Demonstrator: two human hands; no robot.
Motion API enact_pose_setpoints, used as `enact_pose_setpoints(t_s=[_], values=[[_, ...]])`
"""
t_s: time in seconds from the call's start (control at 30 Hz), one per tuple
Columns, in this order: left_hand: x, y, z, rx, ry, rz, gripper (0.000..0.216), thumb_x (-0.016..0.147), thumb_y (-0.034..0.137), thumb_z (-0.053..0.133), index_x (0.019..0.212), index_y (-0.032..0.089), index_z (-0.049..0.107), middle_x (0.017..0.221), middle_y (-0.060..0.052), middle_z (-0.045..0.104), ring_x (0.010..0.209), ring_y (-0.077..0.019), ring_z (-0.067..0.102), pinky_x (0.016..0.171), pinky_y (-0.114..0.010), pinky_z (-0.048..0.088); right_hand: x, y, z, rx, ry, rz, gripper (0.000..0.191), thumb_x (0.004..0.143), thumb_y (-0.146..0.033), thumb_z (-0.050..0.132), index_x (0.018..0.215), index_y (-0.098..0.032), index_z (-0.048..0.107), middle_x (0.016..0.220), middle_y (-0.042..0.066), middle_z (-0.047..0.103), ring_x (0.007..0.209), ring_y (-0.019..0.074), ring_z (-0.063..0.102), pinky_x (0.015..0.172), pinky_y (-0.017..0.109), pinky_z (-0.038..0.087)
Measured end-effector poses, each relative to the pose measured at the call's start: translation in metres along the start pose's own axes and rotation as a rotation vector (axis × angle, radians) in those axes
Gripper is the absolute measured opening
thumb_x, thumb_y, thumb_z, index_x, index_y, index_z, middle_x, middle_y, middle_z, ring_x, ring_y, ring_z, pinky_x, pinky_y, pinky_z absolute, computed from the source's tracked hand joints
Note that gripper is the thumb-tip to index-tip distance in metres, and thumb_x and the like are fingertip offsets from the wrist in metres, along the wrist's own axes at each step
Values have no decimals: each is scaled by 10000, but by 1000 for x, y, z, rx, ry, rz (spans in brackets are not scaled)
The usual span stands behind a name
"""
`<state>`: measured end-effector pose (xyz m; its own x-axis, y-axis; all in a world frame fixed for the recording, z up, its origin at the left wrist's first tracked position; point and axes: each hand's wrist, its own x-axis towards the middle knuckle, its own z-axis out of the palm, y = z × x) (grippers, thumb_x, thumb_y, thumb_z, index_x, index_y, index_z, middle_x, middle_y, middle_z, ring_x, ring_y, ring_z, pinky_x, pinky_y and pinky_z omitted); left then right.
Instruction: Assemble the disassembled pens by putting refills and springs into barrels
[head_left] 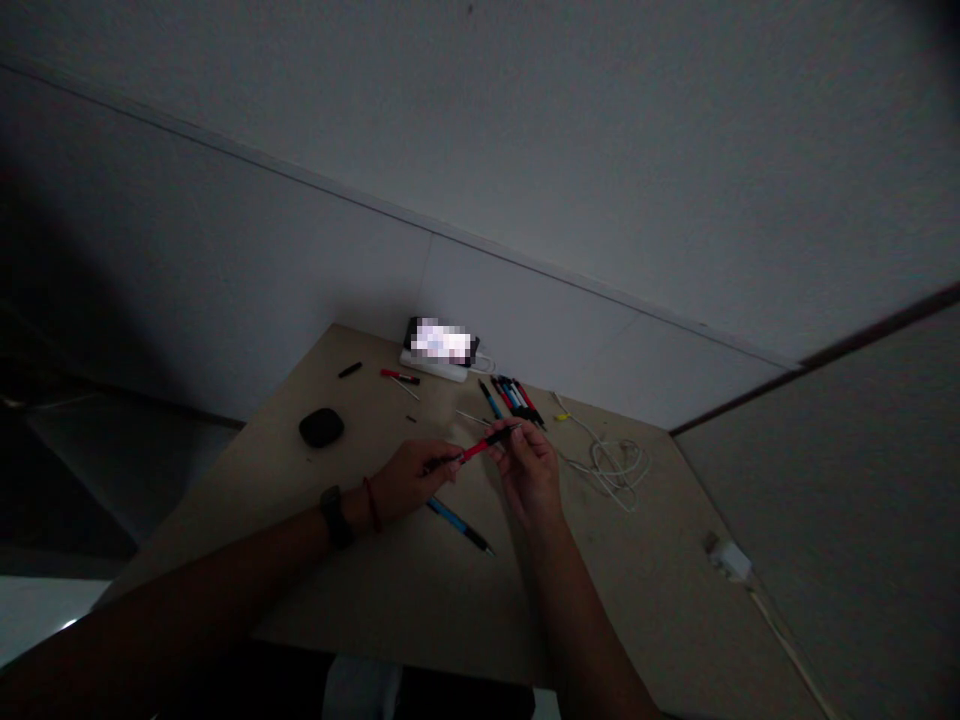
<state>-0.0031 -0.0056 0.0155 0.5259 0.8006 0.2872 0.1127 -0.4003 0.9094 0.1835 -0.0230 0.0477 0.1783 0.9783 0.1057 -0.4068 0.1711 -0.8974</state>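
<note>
A red and black pen (477, 448) is held slantwise above the table between both hands. My left hand (417, 472) is closed on its lower left end, thumb and fingers pinching it. At the black tip end, my right hand (531, 470) pinches the pen with thumb and fingers. Below the hands, a blue and black pen (461, 524) lies on the table. Just beyond my right hand, several pens (517, 398) in red, blue and white lie side by side. A thin pale rod (471, 415), perhaps a refill, lies partly behind that hand.
A lit phone (442, 342) leans on a white stand (433, 366) by the wall. Left of it lie a red and black pen part (400, 377), a small black piece (350, 370) and a rounded black case (322, 428). A white cable (611, 462) coils on the table's right (637, 580).
</note>
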Motion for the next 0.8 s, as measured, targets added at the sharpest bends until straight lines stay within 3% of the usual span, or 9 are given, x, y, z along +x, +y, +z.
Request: enact_pose_setpoints(t_s=[0.3, 0.8], values=[[-1, 1, 0, -103, -22, -62, 314, 953, 359, 521, 1009, 146, 745, 704, -8, 636, 639, -132, 536, 589, -229, 397, -1, 0, -1, 53, -26, 55, 244, 744, -381, 865, 900, -229, 753, 886, 29, 741, 855, 172, 689, 774, 313, 589], [0, 2, 2, 19, 96, -31, 245, 909, 351, 618, 889, 161, 771, 722, -11, 667, 650, -129, 548, 616, -234, 414, 0, 2, 1, 42, 9, 45, 258, 709, -332, 897, 792, -229, 675, 830, -15, 717, 793, 135, 689, 674, 238, 604]])
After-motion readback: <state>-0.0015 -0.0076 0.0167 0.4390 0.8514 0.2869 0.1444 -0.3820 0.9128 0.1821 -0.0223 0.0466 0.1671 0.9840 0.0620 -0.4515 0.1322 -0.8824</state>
